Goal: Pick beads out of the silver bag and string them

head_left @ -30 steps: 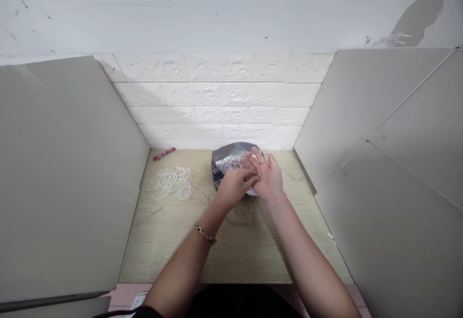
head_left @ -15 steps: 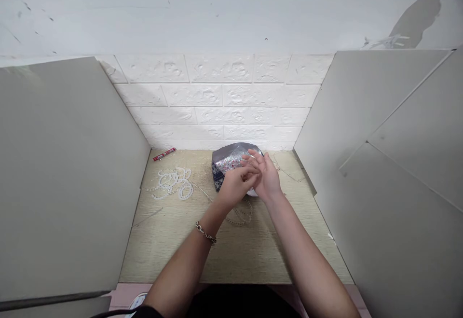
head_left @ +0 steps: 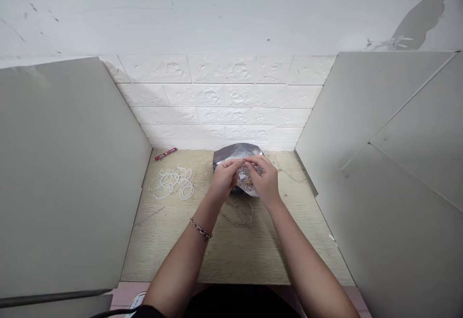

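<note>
My left hand (head_left: 224, 178) and my right hand (head_left: 265, 178) meet fingertip to fingertip in front of a dark bag with a silvery inside (head_left: 231, 153). Both are closed in a pinch, and what sits between the fingertips is too small to make out. Small multicoloured beads (head_left: 246, 179) show in the bag below my fingers. A strand of pale beads (head_left: 237, 212) lies looped on the table under my wrists. It seems to run left, partly behind my left arm, toward a heap of white bead strings (head_left: 175, 183).
A red packet (head_left: 166, 154) lies at the table's back left corner. Thin wire or thread (head_left: 289, 168) rests at the back right. Grey panels (head_left: 72, 178) stand on both sides of the table (head_left: 246, 260), with a white brick-pattern wall (head_left: 224, 95) behind.
My right hand has turned from an open, raised palm to a pinch, and its fingertips have come against those of my left hand. The left hand has shifted slightly up and left.
</note>
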A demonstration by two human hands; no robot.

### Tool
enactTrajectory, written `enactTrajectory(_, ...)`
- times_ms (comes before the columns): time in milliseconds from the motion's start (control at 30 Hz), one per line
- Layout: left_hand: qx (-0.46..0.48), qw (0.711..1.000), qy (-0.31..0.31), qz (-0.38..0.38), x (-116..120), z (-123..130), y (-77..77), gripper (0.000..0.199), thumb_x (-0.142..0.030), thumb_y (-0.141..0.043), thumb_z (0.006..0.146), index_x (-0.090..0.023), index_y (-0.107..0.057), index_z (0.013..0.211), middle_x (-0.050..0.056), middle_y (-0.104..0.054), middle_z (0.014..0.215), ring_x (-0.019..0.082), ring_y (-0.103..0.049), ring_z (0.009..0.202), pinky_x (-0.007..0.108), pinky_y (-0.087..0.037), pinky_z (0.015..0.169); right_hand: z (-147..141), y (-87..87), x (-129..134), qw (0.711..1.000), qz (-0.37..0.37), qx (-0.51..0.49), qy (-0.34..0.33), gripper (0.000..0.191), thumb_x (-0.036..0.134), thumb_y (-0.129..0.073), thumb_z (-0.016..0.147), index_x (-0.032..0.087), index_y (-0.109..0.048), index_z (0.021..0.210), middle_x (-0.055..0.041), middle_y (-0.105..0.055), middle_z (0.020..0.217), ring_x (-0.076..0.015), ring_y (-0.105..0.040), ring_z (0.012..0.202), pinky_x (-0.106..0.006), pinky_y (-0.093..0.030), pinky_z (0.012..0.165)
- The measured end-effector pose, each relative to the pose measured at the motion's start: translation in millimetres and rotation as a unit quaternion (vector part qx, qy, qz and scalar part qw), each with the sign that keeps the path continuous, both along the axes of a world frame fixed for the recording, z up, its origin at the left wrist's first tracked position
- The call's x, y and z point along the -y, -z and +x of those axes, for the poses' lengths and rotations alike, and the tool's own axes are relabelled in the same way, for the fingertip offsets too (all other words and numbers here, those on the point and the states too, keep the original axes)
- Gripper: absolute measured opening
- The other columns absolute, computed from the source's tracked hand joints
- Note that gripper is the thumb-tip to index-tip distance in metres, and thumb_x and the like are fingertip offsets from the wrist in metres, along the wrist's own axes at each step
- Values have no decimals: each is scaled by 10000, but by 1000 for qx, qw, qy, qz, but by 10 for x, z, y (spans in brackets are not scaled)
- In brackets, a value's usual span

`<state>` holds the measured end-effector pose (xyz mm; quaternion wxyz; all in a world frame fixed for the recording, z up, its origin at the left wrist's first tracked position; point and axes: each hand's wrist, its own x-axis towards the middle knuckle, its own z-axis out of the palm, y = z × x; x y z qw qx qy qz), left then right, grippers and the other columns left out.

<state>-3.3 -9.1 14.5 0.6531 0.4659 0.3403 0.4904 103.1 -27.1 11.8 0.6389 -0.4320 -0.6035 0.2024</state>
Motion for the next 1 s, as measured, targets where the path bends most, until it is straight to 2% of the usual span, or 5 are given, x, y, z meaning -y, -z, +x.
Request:
enactTrajectory(100, 26, 999, 17, -19, 2, -6, -12, 259, -361, -563, 631, -131, -454, 583, -94, -182, 408, 2, -131, 331, 154, -71, 324, 7, 22, -17, 1000, -11, -12, -4, 144, 255, -498, 706, 240, -619, 784, -11, -581, 789, -141, -514, 774, -291, -390, 722)
enactTrajectory(433, 105, 988, 77, -78, -8, -58, -57, 410, -452, -379, 696, -108, -574, 806, -73, -182, 471, 19, -170, 330, 163, -79, 326, 13, 43, -66, 981, -107, -158, -36, 140, 283, -543, 649, 193, -589, 745, 9, -582, 703, -107, -513, 635, -243, -414, 601)
enactTrajectory(600, 63, 998, 16, 4, 18, -11, -39, 198, -330, -505, 667, -133, -515, 686, -84, -210, 437, 7, -169, 329, 147, -99, 333, 25, 23, -79, 969, -126, -208, -46, 139, 283, -564, 631, 192, -579, 736, 24, -567, 658, -94, -509, 586, -240, -426, 588)
enactTrajectory(767, -2, 997, -15, 76, 31, 18, -18, 229, -368, -489, 705, -140, -495, 711, -88, -258, 377, 18, -205, 330, 149, -158, 339, 30, 69, -113, 955, -131, -252, -79, 151, 284, -578, 626, 190, -577, 745, 23, -564, 666, -87, -516, 597, -232, -435, 586)
enactTrajectory(1000, -16, 996, -42, 83, 37, 20, -47, 199, -365, -485, 710, -201, -439, 813, -87, -265, 427, 33, -235, 355, 145, -173, 346, 28, 60, -113, 900, -149, -368, -178, 148, 258, -606, 610, 185, -561, 731, 19, -571, 713, -75, -513, 595, -213, -434, 527)
